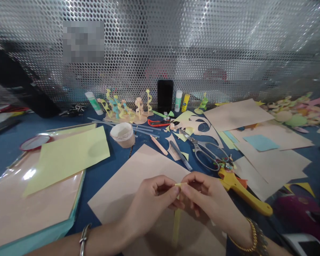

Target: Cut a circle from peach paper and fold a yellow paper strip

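Observation:
Between the fingertips of both hands is a narrow yellow paper strip (176, 225). Its top end is pinched and its long tail hangs down below the fingers. My left hand (158, 195) is closed on it from the left, thumb and index finger meeting at the strip's top. From the right, my right hand (202, 195) pinches the same end. Fingers hide part of the strip. Under the hands lies a large pale pink paper sheet (122, 188). Beyond it are a marker (180, 155), a pink pen (159, 145) and grey-handled scissors (206, 149).
A yellow glue gun (245, 193) lies right of my right hand. Further back stand a paper cup (123, 135), curled paper figures (122, 106), a black phone (165, 95) and glue sticks (178, 101). Stacked paper lies left, with yellow sheet (72, 156); more sheets (277, 163) lie right.

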A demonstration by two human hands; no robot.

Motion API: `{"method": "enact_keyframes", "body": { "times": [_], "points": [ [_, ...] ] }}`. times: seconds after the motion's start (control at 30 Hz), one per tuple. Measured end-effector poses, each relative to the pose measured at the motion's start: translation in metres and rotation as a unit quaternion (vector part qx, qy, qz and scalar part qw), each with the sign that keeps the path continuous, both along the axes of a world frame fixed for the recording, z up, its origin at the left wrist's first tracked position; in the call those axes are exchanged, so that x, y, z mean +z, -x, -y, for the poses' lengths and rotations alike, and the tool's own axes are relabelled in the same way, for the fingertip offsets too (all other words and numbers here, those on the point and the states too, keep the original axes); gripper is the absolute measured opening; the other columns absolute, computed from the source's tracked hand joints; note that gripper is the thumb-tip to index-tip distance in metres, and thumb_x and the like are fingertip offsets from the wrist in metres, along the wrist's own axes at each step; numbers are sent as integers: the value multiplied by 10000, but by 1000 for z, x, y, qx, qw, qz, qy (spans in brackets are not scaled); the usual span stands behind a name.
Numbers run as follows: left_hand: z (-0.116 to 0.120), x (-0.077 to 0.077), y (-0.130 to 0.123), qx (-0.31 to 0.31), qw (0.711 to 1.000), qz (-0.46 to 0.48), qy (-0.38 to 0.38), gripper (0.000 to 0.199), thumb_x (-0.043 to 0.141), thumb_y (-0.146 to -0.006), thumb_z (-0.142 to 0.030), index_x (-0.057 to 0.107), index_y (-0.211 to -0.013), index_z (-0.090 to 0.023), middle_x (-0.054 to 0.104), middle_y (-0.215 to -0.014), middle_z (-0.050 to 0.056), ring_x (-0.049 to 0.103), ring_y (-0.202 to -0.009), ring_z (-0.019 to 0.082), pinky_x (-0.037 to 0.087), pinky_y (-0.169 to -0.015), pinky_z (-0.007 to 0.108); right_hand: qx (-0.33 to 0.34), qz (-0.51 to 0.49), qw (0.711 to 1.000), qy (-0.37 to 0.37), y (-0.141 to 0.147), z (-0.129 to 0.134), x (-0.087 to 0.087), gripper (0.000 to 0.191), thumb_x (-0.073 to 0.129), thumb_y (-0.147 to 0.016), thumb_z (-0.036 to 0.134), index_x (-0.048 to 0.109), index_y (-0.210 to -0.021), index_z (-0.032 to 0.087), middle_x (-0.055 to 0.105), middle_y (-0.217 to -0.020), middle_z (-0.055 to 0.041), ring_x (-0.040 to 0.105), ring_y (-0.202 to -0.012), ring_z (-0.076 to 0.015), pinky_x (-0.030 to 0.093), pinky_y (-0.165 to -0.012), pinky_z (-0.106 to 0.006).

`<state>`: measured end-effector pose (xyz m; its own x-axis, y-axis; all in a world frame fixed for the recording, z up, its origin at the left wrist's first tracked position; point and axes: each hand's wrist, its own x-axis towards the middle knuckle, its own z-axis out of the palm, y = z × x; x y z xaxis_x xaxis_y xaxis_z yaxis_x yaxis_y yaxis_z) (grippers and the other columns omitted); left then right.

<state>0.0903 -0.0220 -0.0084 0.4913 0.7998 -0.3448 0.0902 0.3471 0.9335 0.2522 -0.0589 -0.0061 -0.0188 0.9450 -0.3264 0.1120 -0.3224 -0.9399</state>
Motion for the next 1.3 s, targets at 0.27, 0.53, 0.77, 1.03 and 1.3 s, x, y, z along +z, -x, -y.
{"method": "enact_keyframes", "body": {
  "times": [0.27, 0.53, 0.77, 1.03, 1.3],
  "points": [
    [-3, 1, -1, 17, 999, 22, 44, 170, 665, -769, -315, 638, -743, -149, 673, -666, -5, 687, -624, 140, 544, -616, 234, -18, -5, 1000, 19, -1, -1, -3, 338, 591, -791, 500, 552, -717, 173, 504, -418, 62, 429, -343, -53, 348, -356, -148],
    [-4, -4, 0, 18, 999, 9, 39, 203, 698, -756, -336, 648, -744, -140, 693, -658, 8, 703, -620, 148, 539, -583, 213, -14, -13, 999, 33, -1, -3, -2, 388, 594, -776, 547, 540, -705, 169, 504, -406, 60, 399, -325, -42, 306, -345, -143],
    [-3, -3, -1, 28, 999, 20, 37, 205, 711, -744, -343, 665, -759, -144, 691, -653, 4, 700, -591, 149, 545, -573, 220, -8, 18, 1000, 23, -1, -2, -1, 386, 564, -801, 549, 568, -722, 171, 498, -416, 61, 419, -343, -51, 322, -349, -145],
    [-4, -2, -1, 32, 998, 29, 44, 218, 667, -780, -364, 651, -741, -150, 683, -636, -1, 690, -619, 137, 536, -582, 204, -14, -3, 1000, 11, -2, -1, -5, 373, 578, -805, 528, 558, -716, 167, 497, -421, 63, 427, -355, -47, 330, -364, -140],
    [-5, -3, -1, 29, 999, 12, 33, 215, 692, -759, -353, 651, -739, -143, 671, -632, -1, 691, -598, 147, 538, -574, 221, -12, -1, 1000, 22, -1, -2, -1, 413, 583, -782, 573, 565, -714, 166, 498, -418, 60, 427, -351, -53, 317, -358, -147]
  ]
}}
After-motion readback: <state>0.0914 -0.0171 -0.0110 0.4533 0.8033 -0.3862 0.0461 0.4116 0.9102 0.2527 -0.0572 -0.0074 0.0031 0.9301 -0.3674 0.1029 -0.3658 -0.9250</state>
